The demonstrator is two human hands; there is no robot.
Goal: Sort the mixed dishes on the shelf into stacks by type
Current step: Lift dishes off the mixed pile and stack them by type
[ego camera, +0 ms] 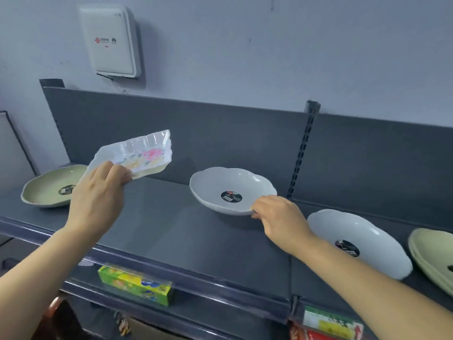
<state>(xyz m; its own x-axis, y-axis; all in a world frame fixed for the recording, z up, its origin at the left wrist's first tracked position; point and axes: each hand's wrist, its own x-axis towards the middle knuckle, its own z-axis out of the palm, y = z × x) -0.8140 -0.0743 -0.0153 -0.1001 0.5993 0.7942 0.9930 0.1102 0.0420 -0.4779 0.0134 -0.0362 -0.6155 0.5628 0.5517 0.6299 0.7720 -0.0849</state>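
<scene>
Green box (134, 285): one, on lower shelf under the front lip
Right hand (279, 218): fingers pinched on near-right rim of grey bowl
Left hand (98, 198): gripping one corner of floral tray, held up off the shelf
Grey bowls: two, one mid-shelf (232, 190), one at right (359, 242), both with dark stickers
Green bowls: two, far left (52, 186) and right edge (432, 256)
Floral tray (133, 157): one, rectangular, tilted, long axis running up-right toward the back panel
Shelf (171, 231): dark grey metal
Wall: pale, one white box (111, 40) mounted above
</scene>
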